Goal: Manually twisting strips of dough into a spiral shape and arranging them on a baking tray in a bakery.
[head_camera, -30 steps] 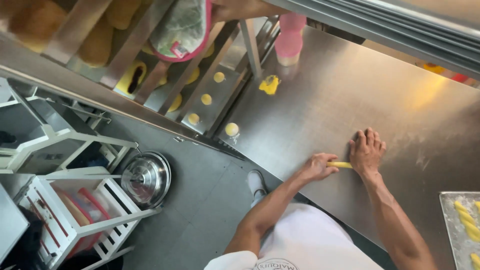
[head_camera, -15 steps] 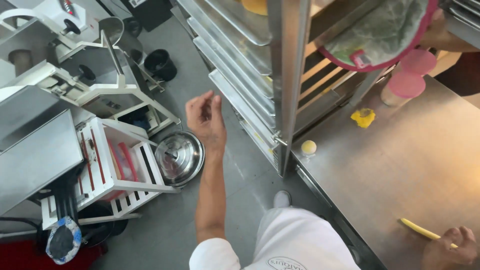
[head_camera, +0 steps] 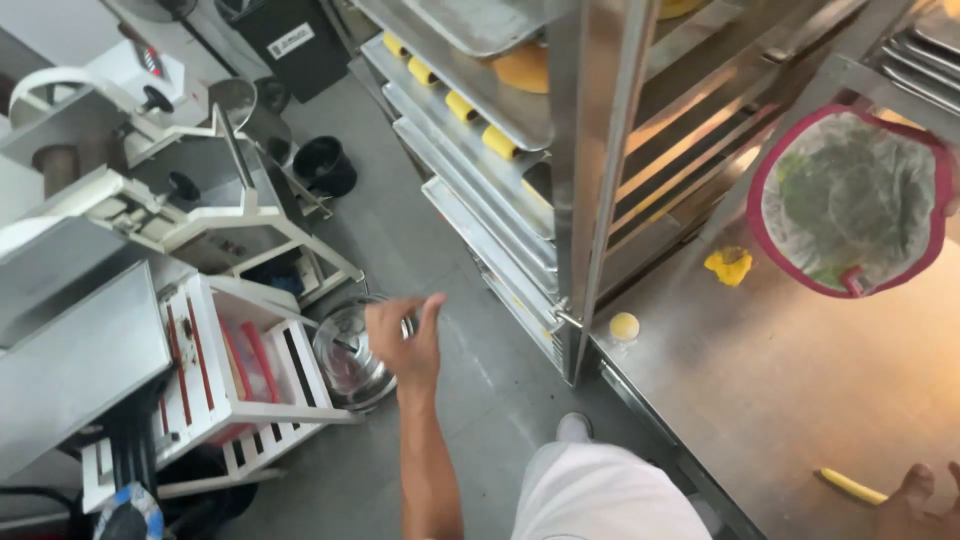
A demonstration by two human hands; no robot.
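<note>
One thin yellow dough strip [head_camera: 852, 487] lies flat on the steel table [head_camera: 790, 400], touching nothing but the bare metal, and it sits just beside the right hand [head_camera: 925, 500] at about its nine o'clock. That hand is cut off by the bottom edge of the view; the fingers that show rest spread on the table and hold nothing, though I cannot tell how the rest of it lies. The left hand [head_camera: 405, 342] hangs in the air over the floor, well apart from the table, fingers loosely curled and empty, with a round steel lid [head_camera: 350, 355] below it at about nine o'clock. The strip looks soft, light and easily stretched or torn, likely a little tacky; it would best be taken gently near its middle or supported along its length, not pinched at one end. A small yellow dough lump [head_camera: 729, 266] lies at twelve o'clock from the strip.
</note>
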